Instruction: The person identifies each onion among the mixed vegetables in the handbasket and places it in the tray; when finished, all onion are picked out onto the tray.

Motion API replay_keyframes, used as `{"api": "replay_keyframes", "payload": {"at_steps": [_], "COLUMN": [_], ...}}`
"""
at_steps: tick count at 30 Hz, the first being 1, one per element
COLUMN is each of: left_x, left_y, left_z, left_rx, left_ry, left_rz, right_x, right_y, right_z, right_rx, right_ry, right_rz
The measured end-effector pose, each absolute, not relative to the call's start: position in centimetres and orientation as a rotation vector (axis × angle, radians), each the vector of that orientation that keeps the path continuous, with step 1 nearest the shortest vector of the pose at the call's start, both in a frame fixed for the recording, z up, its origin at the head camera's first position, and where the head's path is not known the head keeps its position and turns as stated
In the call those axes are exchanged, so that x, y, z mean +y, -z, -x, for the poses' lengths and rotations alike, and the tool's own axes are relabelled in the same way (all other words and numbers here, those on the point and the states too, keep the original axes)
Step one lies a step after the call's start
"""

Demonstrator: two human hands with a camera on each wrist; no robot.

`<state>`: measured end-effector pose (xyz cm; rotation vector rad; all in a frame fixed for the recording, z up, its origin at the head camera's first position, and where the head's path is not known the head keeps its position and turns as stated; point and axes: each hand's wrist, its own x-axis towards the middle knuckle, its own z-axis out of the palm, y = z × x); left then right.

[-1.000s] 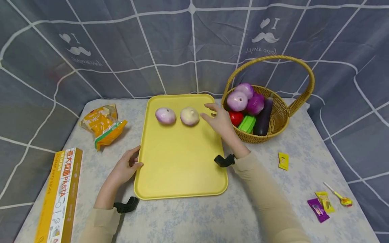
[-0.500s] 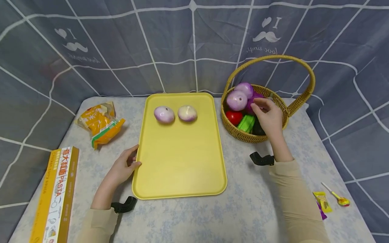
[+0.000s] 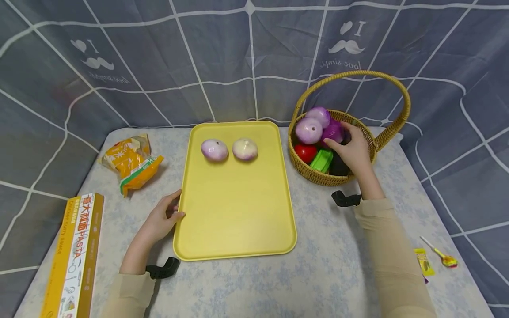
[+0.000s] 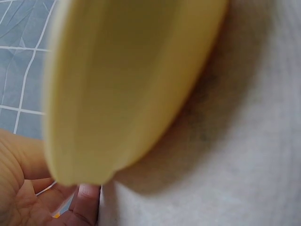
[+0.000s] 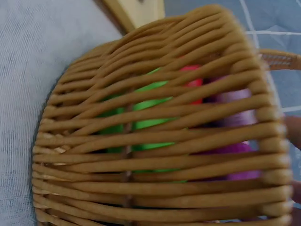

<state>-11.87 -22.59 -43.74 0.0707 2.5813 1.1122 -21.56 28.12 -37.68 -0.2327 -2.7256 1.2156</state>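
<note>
In the head view my right hand (image 3: 354, 152) reaches into the wicker basket (image 3: 318, 176), thumb and fingers either side of a dark purple onion (image 3: 333, 131). The right wrist view shows mostly basket weave (image 5: 188, 165), with fingertips (image 5: 295, 132) at its right edge. My left hand (image 3: 161, 221) holds the left rim of the yellow tray (image 3: 234, 212); in the left wrist view its fingers (image 4: 87, 202) lie close against the tray's edge (image 4: 80, 117). On the tray's far part sit a pale purple onion (image 3: 214, 150) and a whitish-purple one (image 3: 245, 149).
Two lighter onions (image 3: 309, 130), a red tomato (image 3: 305, 153), a green vegetable (image 3: 321, 160) and a partly hidden eggplant (image 3: 339, 166) share the basket. An orange snack bag (image 3: 133, 163) and pasta box (image 3: 75, 256) lie left. A lollipop (image 3: 448, 260) and yellow candy (image 3: 423, 261) lie right.
My right hand has left the whitish-purple onion on the tray, moved right to the basket and lowered around the dark purple onion. My left hand has stayed at the tray's rim.
</note>
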Motion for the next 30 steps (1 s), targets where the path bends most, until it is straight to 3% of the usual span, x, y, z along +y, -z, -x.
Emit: {"api": "replay_keyframes", "payload": {"at_steps": [20, 30], "left_x": [-22.5, -22.7], "left_y": [44.1, 44.2], "left_z": [11.7, 11.7], "left_rx": [2.593, 2.603], "left_ry": [-1.113, -1.117], "left_rz": [-0.049, -0.081], "right_x": [27.8, 27.4], "right_y": [39.5, 38.3], "right_z": [23.6, 21.9], "right_rx": [-2.904, -2.735], "right_ry": [-1.065, -1.125], "right_rz": [0.221, 0.287]}}
